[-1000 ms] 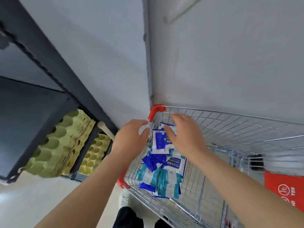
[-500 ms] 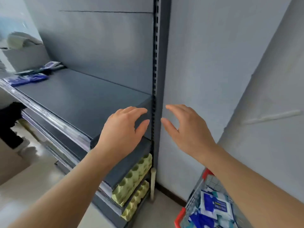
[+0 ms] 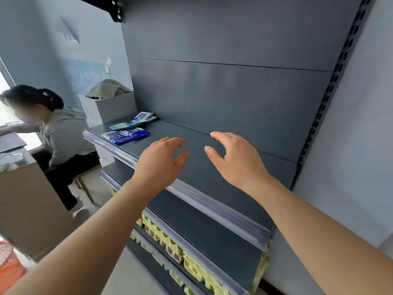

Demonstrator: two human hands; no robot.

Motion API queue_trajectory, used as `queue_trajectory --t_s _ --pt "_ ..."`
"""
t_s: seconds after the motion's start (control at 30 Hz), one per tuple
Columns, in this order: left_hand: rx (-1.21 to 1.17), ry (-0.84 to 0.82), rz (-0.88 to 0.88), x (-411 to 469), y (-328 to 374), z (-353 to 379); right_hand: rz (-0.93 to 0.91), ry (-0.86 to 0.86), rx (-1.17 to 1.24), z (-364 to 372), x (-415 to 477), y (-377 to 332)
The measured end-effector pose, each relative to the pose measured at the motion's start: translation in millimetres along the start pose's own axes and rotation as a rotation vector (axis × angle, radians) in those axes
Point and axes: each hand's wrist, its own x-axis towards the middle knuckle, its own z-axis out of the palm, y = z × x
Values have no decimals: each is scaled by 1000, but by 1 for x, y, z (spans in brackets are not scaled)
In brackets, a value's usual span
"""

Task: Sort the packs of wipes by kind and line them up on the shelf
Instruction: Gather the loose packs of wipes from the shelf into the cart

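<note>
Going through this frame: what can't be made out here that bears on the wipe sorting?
Head view only.
Packs of wipes, shelf's far left end: print too small and blurred to read; overlap hides the count.
White box: cloth on top covers its contents.
Egg trays: mostly hidden beneath the lower shelves.
Orange basket: cut off by the left edge.

— Any print you can make out?
— None. The dark-blue-and-white flat packs of wipes point(image 3: 127, 135) at the left end of the dark grey metal shelf point(image 3: 212, 167) carry white print, too blurred to read.
— And the pale blue poster point(image 3: 70, 37) on the wall, left of that shelf?
— Lettering there too, only a smear.
</note>
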Motion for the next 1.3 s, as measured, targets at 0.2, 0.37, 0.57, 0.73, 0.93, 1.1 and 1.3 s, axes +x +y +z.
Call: queue_trajectory --t_s 0.2,0.37,0.57,0.73,0.93,1.1,1.3 --pt "0 22 -67 49 -94 -6 -8 -43 -22 64 71 -31" --pt "48 6 -123 109 -180 -4 -1 -87 -33 130 144 -45" --pt "79 -48 -188 174 -278 3 43 -172 -62 206 227 -65" --pt "95 -127 -198 225 -356 25 164 -271 -28 272 280 -77" --pt "13 -346 -221 290 -431 62 426 -382 9 337 321 -84" --pt "-29 -575 -214 333 -463 85 616 -375 34 359 331 -84" --pt "-224 -620 -198 358 -472 94 757 -273 221 369 336 -76"
